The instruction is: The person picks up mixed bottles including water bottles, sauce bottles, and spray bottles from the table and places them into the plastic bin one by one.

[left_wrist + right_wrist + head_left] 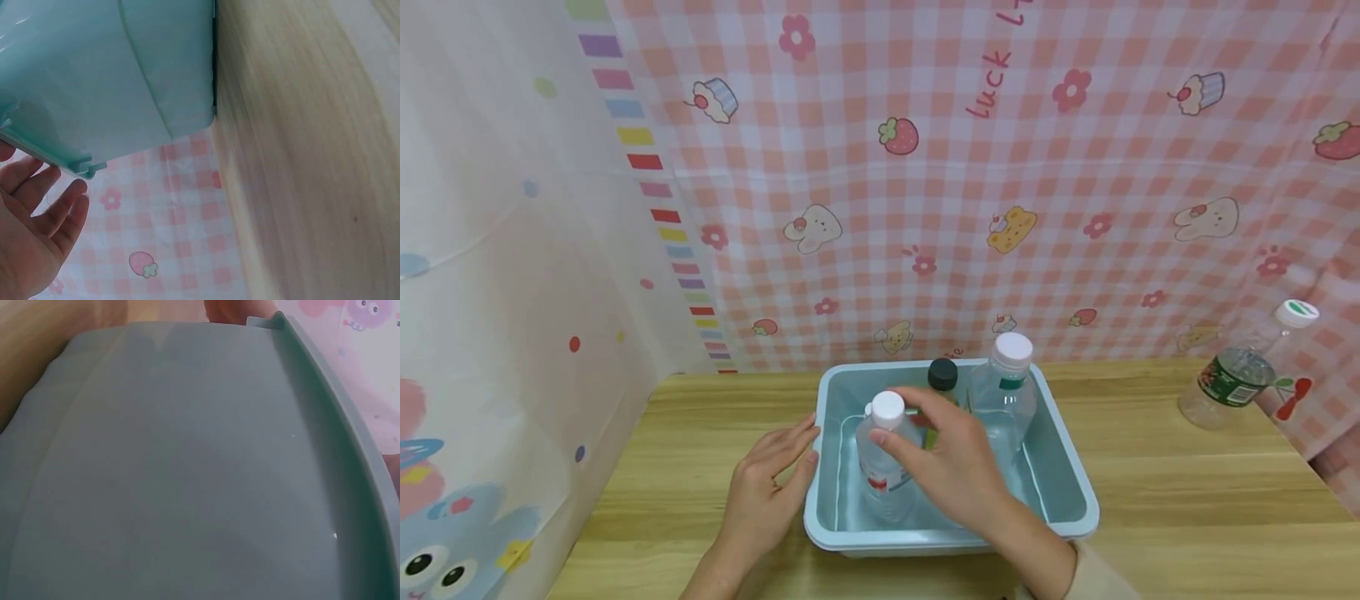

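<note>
A pale blue-green plastic basin (910, 540) sits on the wooden table with several bottles inside. At its left side stands a clear bottle (874, 458) with a white cap and a red-and-white label. My right hand (958, 467) reaches over the front rim and holds this bottle near the neck, thumb in front and index finger behind the cap. My left hand (767, 483) is at the basin's left rim, its relaxed fingertips against the edge. In the left wrist view, those fingers (59, 209) lie along the rim. Only the basin's outer wall (187, 456) fills most of the right wrist view.
Also in the basin are a black-capped bottle (943, 375), partly behind my right hand, and a larger clear bottle (1003, 404) with a white cap. Another clear bottle (1236, 377) with a green label is on the table at right. A pink checked cloth (865, 275) hangs behind.
</note>
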The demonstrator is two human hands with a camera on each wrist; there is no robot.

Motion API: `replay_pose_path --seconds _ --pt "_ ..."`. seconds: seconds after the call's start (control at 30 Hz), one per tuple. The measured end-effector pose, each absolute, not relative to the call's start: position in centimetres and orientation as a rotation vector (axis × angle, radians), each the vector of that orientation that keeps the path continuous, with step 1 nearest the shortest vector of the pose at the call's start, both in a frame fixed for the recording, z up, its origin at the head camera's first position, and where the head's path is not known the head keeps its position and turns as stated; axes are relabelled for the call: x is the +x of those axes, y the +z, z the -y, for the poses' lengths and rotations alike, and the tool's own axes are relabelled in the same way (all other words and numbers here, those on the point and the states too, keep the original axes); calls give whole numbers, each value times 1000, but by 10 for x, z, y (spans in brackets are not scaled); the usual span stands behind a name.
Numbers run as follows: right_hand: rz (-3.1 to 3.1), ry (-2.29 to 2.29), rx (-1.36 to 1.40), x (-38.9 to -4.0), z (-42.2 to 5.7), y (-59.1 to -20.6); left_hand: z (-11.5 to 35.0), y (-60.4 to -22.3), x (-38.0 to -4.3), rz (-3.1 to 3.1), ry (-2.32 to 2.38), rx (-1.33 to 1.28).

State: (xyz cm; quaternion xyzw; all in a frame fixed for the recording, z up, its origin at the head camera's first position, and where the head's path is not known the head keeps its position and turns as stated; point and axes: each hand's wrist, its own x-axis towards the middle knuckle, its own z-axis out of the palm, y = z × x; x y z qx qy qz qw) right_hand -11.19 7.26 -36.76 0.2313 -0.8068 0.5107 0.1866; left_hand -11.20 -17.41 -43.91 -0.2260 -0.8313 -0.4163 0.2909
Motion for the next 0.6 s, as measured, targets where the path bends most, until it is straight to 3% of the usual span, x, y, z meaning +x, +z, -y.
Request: replay_pose_path --seconds 0.6 --pt "2424 1400 535 -110 -71 -366 172 -437 -112 2161 -1097 -639"
